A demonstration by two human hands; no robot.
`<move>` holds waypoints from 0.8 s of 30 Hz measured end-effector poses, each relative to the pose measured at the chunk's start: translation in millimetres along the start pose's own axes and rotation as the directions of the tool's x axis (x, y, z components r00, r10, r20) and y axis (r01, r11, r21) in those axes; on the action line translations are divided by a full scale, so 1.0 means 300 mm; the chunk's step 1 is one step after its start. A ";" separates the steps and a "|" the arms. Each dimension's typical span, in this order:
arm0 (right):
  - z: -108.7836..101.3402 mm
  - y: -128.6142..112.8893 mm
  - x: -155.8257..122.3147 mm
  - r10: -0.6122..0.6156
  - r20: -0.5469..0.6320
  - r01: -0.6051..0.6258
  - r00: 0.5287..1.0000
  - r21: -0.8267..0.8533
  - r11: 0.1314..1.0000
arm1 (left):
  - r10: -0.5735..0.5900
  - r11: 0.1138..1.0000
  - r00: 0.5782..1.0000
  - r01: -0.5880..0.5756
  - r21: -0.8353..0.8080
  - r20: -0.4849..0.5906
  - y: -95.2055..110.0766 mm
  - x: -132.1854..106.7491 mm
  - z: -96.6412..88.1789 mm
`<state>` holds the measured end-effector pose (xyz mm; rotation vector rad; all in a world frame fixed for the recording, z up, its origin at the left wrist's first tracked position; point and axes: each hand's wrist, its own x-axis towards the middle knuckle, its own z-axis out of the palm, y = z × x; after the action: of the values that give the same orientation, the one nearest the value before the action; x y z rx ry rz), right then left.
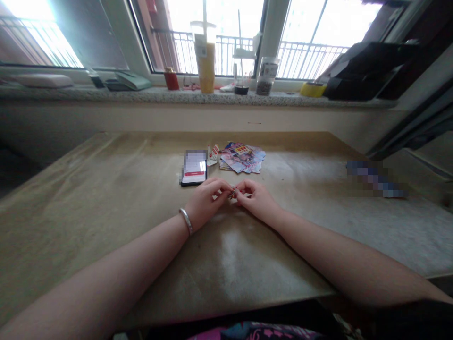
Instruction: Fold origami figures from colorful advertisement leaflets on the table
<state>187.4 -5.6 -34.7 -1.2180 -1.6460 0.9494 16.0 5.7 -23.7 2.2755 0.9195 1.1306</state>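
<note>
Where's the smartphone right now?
In the head view, the smartphone lies left of centre on the table, just beyond the left hand and beside the red-printed paper.

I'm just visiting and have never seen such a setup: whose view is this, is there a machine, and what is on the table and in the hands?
There is no machine here, just a person's two bare hands: the left hand, with a silver-coloured metal bangle at its wrist, and the right hand. The single picture comes from a camera worn on the person's head, looking forward and down.

On the broad tan table lie a black-edged rectangular phone with a lit screen, a creased white paper scrap with red print, and a loose, overlapping pile of colourful printed paper sheets. A long bluish thing at the right is too blurred to name.

Both hands' fingertips pinch a small multicoloured piece between them; it is too small to identify.
</note>
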 end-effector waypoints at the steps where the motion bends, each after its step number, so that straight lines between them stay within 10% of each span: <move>1: 0.000 0.002 0.001 0.002 0.000 -0.002 1.000 0.020 1.000 | -0.032 0.999 0.999 0.032 -0.023 0.005 0.000 -0.002 0.002; 24: -0.019 -0.003 0.010 0.050 0.021 -0.054 0.999 0.336 0.940 | -0.338 0.887 0.938 0.344 -0.308 0.074 -0.024 0.006 0.005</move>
<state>192.0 -2.3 -31.2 -1.0255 -1.3945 1.2168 15.4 11.7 -28.1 1.7782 1.0019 1.0135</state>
